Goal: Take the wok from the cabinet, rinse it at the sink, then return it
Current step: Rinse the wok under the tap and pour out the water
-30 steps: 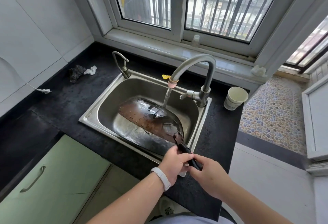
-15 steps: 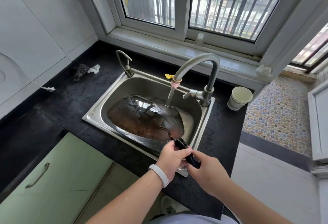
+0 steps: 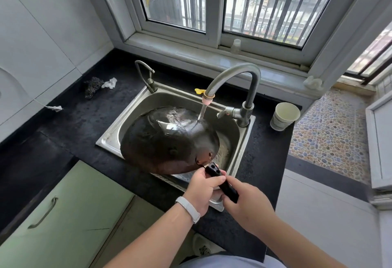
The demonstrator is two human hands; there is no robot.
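Observation:
A dark wok (image 3: 167, 140) hangs upside down over the steel sink (image 3: 110, 138), its rounded underside facing up. Water from the curved faucet (image 3: 237, 76) falls on the wok's far right side and runs off it. Both hands grip the wok's black handle (image 3: 221, 179) at the sink's near right corner: my left hand (image 3: 204, 189), with a white band on the wrist, is nearer the bowl, and my right hand (image 3: 246, 204) holds the handle's end.
A stack of paper cups (image 3: 284, 116) stands on the black counter right of the faucet. A thin second tap (image 3: 146, 76) rises at the sink's back left. A dark scrubber (image 3: 92, 87) and a white scrap lie at the left. Green cabinet doors (image 3: 63, 214) sit below.
The wok has been rolled over from tilted on its side, inside showing, to bottom up. Both hands kept their grip on the handle and the water kept running.

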